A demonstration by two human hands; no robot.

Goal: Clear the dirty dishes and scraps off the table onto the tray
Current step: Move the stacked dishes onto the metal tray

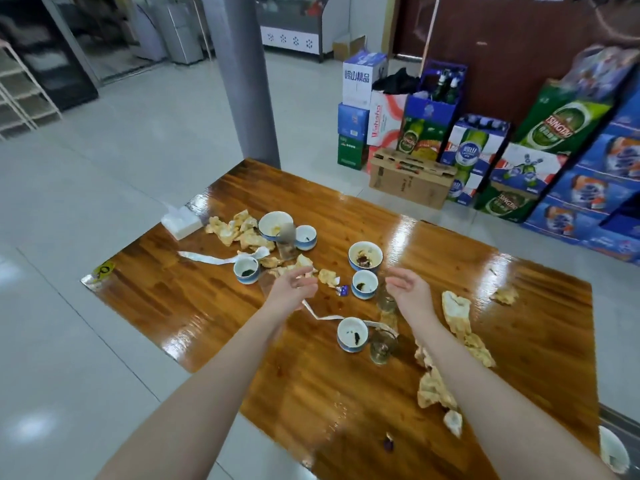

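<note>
Blue-rimmed white dishes litter the glossy wooden surface [346,393]. A bowl [365,256] smeared with red-brown residue sits mid-surface, a second bowl [276,226] lies beyond it to the left, and small cups [364,284] holding dark dregs stand just in front of it and to its left. Pale crumpled scraps [457,317] trail to the right of the bowl, toward the person. The left hand [294,285] and right hand [407,289] hover just in front of the bowl, fingers loosely curled and gripping nothing, though blur softens the left. Clear glasses [381,348] are hard to make out, and a metal rim [616,419] far right of the bowl is cut off.
</note>
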